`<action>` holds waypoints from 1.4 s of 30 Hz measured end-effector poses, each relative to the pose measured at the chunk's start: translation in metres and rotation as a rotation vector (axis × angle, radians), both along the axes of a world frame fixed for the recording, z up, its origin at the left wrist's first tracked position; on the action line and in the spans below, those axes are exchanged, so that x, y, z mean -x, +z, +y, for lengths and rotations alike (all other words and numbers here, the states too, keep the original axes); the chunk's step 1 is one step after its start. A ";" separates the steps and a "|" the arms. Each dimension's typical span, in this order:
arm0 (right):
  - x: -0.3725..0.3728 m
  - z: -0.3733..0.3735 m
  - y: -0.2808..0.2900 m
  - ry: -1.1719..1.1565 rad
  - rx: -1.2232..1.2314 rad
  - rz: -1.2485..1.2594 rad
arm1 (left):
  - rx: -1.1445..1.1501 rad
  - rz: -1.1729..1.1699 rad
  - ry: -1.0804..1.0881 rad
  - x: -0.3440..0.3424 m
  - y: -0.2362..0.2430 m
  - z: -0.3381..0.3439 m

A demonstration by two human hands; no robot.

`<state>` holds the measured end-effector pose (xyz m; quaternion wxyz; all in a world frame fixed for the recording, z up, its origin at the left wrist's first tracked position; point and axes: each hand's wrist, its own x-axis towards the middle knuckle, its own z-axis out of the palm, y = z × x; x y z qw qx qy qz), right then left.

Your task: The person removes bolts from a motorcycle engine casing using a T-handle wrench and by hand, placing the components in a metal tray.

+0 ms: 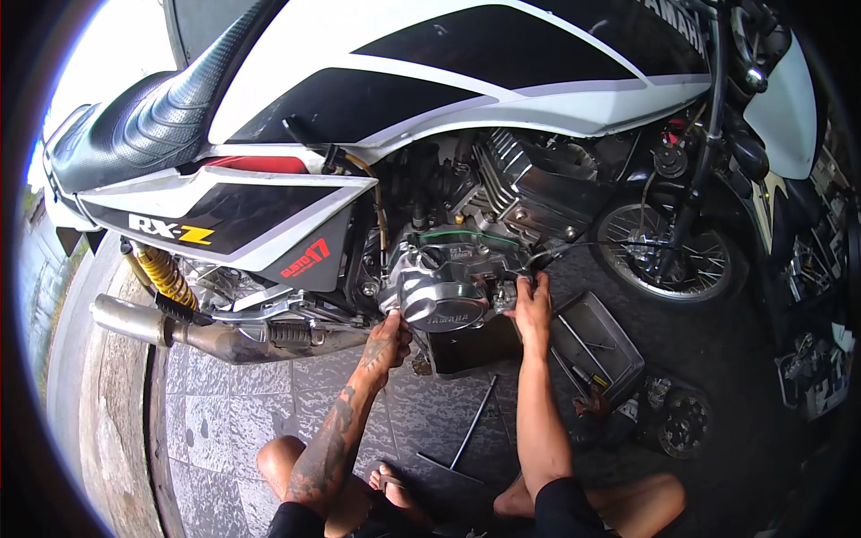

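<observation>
A polished silver engine side cover (455, 289) sits against the lower engine of a white and black motorcycle (421, 43). At the cover's lower left edge, my left hand (384, 348) grips it with the thumb on the outer face and the fingers curled below. My right hand (532, 310) holds the cover's right end, thumb and fingers around it. Along the top of the cover runs a thin green line (480, 237). The cover hides what lies behind it, so I cannot tell how closely it meets the engine.
Below the engine stands a dark open box (471, 350). A T-handle wrench (473, 426) lies on the tiled floor between my legs. Right of my forearm is a grey tray (632, 363) with tools, beside a round metal part (684, 421). The exhaust (238, 343) extends left.
</observation>
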<state>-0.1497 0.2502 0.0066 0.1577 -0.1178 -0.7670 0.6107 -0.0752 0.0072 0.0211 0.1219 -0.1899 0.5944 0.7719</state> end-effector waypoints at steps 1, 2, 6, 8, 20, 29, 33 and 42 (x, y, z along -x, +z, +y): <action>-0.007 -0.004 0.012 0.019 0.024 -0.035 | -0.002 -0.007 0.007 -0.001 -0.001 0.000; -0.008 -0.004 0.014 0.036 -0.027 -0.069 | -0.017 -0.004 0.000 -0.001 -0.003 0.000; -0.009 -0.003 0.022 0.086 -0.106 -0.117 | -0.043 0.059 -0.036 -0.001 -0.011 -0.004; -0.008 0.005 0.020 0.122 -0.262 -0.076 | -0.039 0.057 -0.003 0.002 -0.013 0.001; -0.005 0.008 0.009 0.063 -0.454 -0.025 | -0.025 0.110 0.051 0.003 -0.020 0.006; -0.010 0.003 0.018 0.058 -0.429 -0.009 | -0.044 0.139 0.043 0.001 -0.019 0.005; 0.000 0.016 0.000 0.056 -0.523 0.097 | 0.013 0.144 0.054 0.003 -0.019 0.009; -0.014 -0.001 0.016 0.020 -0.445 -0.068 | 0.076 0.160 0.103 0.001 -0.025 0.005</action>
